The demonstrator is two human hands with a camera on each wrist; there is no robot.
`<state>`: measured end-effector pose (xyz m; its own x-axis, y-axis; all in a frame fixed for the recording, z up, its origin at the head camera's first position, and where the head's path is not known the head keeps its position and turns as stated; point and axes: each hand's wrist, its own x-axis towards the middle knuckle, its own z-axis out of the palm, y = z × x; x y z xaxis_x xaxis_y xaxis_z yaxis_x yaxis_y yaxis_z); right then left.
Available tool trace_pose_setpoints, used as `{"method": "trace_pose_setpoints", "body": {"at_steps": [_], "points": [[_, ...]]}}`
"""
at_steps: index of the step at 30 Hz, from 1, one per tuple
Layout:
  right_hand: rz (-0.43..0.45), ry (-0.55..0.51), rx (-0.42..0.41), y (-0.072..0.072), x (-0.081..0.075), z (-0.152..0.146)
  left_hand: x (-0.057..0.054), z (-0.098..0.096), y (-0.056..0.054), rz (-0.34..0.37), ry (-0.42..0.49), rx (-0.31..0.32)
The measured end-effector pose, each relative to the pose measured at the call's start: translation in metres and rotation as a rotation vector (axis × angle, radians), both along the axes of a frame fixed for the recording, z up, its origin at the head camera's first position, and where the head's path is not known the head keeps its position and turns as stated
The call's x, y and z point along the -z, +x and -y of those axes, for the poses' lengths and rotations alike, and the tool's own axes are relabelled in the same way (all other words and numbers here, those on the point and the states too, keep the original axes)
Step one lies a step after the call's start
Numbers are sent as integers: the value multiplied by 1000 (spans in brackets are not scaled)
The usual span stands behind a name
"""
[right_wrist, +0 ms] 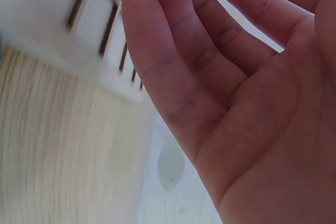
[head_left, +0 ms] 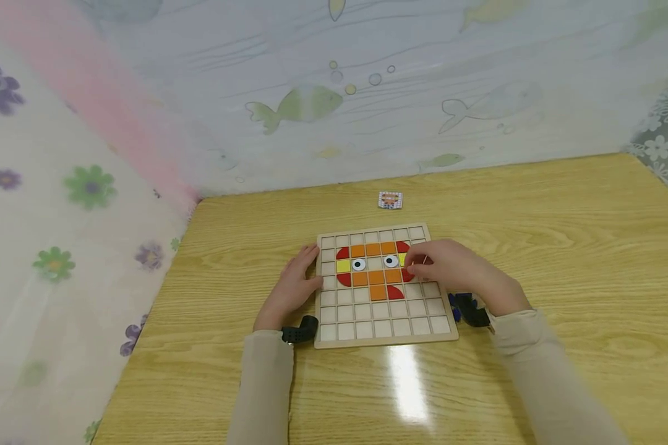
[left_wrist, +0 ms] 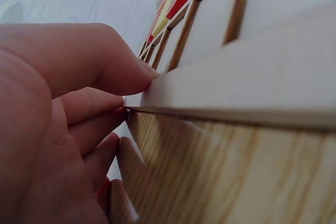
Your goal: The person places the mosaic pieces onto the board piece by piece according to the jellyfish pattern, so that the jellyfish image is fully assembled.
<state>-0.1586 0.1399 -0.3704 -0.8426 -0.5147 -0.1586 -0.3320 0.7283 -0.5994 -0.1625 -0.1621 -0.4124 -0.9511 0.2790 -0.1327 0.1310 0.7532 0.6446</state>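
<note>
A square wooden grid board [head_left: 389, 342] lies on the table. A pattern of orange tiles [head_left: 373, 277], red rounded pieces [head_left: 395, 292] and yellow tiles [head_left: 342, 266] fills part of its cells, along with two round eye pieces [head_left: 359, 264]. My left hand [head_left: 294, 284] rests at the board's left edge. In the left wrist view its thumb [left_wrist: 126, 74] touches the rim, its other fingers loosely extended beside it. Over the pattern's right side, my right hand [head_left: 456, 266] has bent fingers, the tips at a yellow and a red piece. Whether they pinch one, I cannot tell.
Behind the board lies a small card [head_left: 390, 199] with a printed grid picture. Dark blue pieces [head_left: 454, 307] sit by the board's right edge, partly behind the black wrist camera [head_left: 472, 310]. A wall [head_left: 367, 123] with painted fish borders the table's far edge.
</note>
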Motion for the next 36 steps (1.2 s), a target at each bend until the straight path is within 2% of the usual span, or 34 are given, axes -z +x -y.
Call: {"method": "trace_pose_setpoints", "body": {"at_steps": [14, 20, 27, 36], "points": [[-46, 37, 50, 12, 6, -47, 1, -1, -1, 5, -16, -13], [-32, 46, 68, 19, 9, -66, 1, -1, -1, -2, -13, -14], [-11, 45, 47, 24, 18, -88, 0, -1, 0, 11, -24, -19], [64, 63, -16, 24, 20, -106, 1, -1, 0, 2, -15, -12]]}}
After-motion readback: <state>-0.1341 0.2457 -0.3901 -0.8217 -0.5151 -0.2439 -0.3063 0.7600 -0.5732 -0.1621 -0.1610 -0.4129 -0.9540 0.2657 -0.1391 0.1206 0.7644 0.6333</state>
